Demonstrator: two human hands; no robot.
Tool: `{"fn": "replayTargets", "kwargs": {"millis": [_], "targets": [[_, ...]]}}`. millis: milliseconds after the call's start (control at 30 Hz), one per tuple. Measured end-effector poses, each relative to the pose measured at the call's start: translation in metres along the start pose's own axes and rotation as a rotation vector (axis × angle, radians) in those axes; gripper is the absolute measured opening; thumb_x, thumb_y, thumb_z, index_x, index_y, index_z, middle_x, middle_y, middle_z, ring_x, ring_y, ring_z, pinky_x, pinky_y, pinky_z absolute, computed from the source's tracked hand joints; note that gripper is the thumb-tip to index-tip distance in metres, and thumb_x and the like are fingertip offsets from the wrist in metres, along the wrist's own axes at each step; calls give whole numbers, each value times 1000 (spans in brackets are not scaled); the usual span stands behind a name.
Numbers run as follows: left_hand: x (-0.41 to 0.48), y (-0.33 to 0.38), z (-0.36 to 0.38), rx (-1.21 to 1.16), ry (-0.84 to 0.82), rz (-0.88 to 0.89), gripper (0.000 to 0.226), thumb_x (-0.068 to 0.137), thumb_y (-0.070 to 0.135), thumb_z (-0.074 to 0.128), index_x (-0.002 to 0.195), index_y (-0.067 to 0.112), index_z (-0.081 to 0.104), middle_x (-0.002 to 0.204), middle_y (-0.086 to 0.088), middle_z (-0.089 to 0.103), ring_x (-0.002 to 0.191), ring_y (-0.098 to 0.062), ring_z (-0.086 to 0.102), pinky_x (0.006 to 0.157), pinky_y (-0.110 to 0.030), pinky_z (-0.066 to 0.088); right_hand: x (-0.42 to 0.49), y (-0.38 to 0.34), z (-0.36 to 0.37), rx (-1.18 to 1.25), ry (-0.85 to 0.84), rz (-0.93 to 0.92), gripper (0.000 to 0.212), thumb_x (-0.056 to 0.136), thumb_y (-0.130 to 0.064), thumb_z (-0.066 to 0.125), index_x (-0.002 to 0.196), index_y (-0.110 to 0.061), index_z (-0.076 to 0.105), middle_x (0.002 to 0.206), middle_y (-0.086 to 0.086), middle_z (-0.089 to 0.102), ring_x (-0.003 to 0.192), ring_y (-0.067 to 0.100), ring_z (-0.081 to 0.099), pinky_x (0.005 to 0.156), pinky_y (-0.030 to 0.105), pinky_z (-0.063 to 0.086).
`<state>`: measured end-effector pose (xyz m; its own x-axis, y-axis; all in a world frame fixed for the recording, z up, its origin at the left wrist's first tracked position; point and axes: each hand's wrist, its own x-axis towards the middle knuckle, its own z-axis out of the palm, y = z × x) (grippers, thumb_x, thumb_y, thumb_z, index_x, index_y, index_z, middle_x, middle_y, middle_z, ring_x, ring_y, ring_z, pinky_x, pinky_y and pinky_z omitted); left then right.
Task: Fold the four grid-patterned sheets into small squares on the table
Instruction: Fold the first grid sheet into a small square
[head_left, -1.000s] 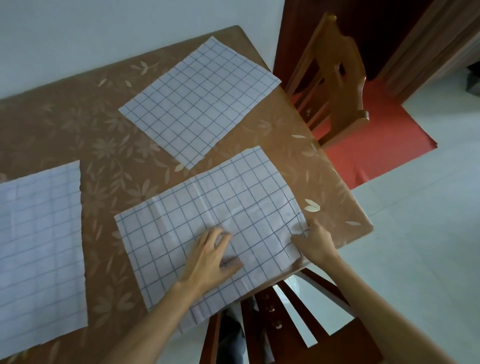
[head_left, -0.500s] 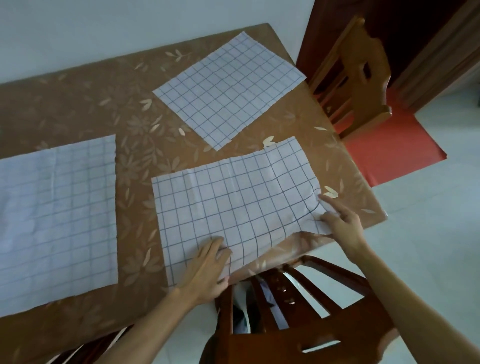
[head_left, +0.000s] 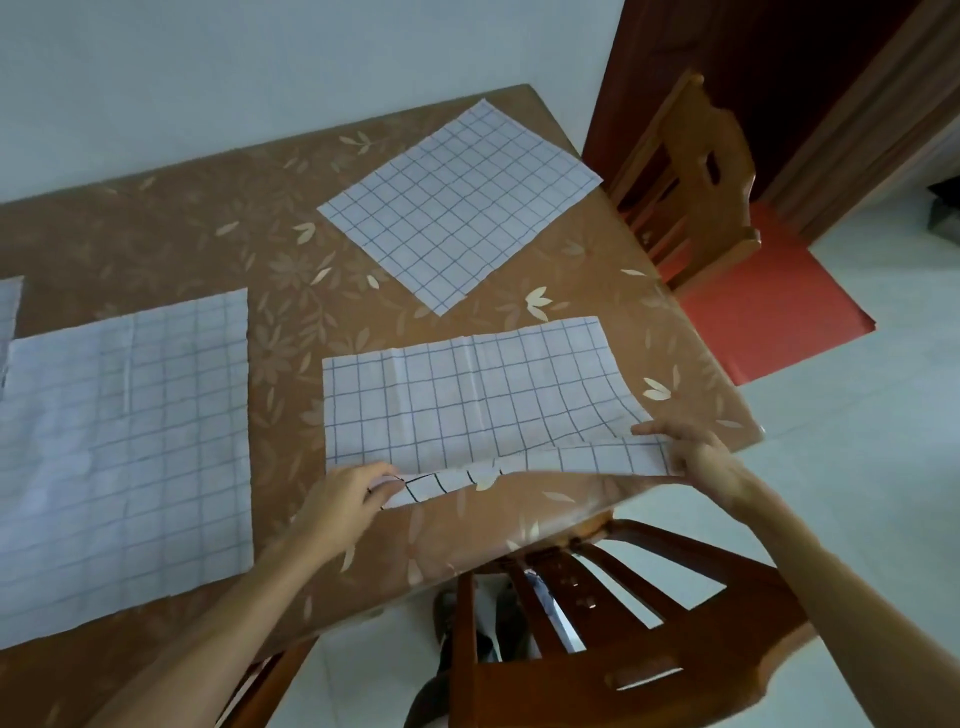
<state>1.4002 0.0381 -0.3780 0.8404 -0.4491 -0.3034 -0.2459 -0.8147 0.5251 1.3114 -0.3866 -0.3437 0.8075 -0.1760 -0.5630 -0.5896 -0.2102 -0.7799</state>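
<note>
Head view, looking down on the work surface. The table (head_left: 291, 249), covered in a brown cloth printed with pale leaves and flowers, filled most of the field and stood against a plain light wall. The left sheet (head_left: 124, 447), white with a faint grid, lay flat and unfolded on the table's left part, showing old crease lines. The near sheet (head_left: 467, 400), the one being worked, lay close to the table's near edge, right of centre. Its far portion rested flat on the cloth, while its near edge was raised off the table and turned up along its whole width. The far sheet (head_left: 457, 208) lay flat and unfolded near the far right corner, set at an angle and well apart from the other sheets. A dark wooden chair (head_left: 623, 649) stood below the near edge; a lighter wooden chair (head_left: 691, 176) stood at the right side, beside a red mat (head_left: 769, 317) on the pale floor.

The left hand (head_left: 343, 499), forearm extended over the table, had its fingers curled to pinch the near sheet's near-left corner. The right hand (head_left: 696, 457) reached in from the right and gripped the near-right corner, thumb on top and fingers beneath, holding it above the table edge. A sliver of the fourth sheet (head_left: 8, 322) showed at the left margin.
</note>
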Motion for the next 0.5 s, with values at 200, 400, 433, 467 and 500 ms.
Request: {"fn": "replayTargets", "kwargs": {"millis": [200, 400, 433, 467, 500], "targets": [[21, -6, -36, -119, -40, -45, 11, 94, 43, 63, 85, 40, 70, 83, 21, 73, 78, 1, 67, 72, -31, 55, 27, -13, -10, -344, -83, -39, 41, 81, 17, 56, 107, -13, 68, 96, 6, 71, 88, 21, 70, 71, 24, 58], [74, -8, -66, -5, 26, -109, 27, 86, 59, 63, 65, 44, 55, 60, 3, 63, 55, -28, 61, 54, -37, 46, 91, -36, -23, -652, 131, -199, 27, 88, -10, 64, 86, -36, 71, 87, 6, 71, 85, 25, 64, 77, 38, 52], [86, -8, -70, 16, 44, -127, 29, 86, 60, 63, 64, 46, 52, 62, -3, 64, 56, -29, 59, 55, -37, 47, 102, -40, -24, -609, 149, -200, 20, 90, -17, 65, 84, -35, 70, 88, 5, 70, 88, 24, 63, 78, 37, 50], [97, -6, -74, 40, 58, -135, 26, 86, 59, 64, 66, 47, 53, 69, -11, 69, 58, -28, 59, 58, -39, 51, 112, -45, -25, -560, 147, -166, 12, 92, -24, 65, 81, -29, 69, 88, 5, 69, 87, 23, 63, 76, 35, 49], [108, -4, -78, 68, 65, -146, 22, 86, 57, 66, 70, 45, 56, 73, -15, 70, 58, -29, 60, 59, -40, 52, 124, -47, -26, -540, 142, -117, 18, 94, -30, 64, 79, -21, 68, 85, 5, 70, 83, 22, 64, 74, 34, 48]]}}
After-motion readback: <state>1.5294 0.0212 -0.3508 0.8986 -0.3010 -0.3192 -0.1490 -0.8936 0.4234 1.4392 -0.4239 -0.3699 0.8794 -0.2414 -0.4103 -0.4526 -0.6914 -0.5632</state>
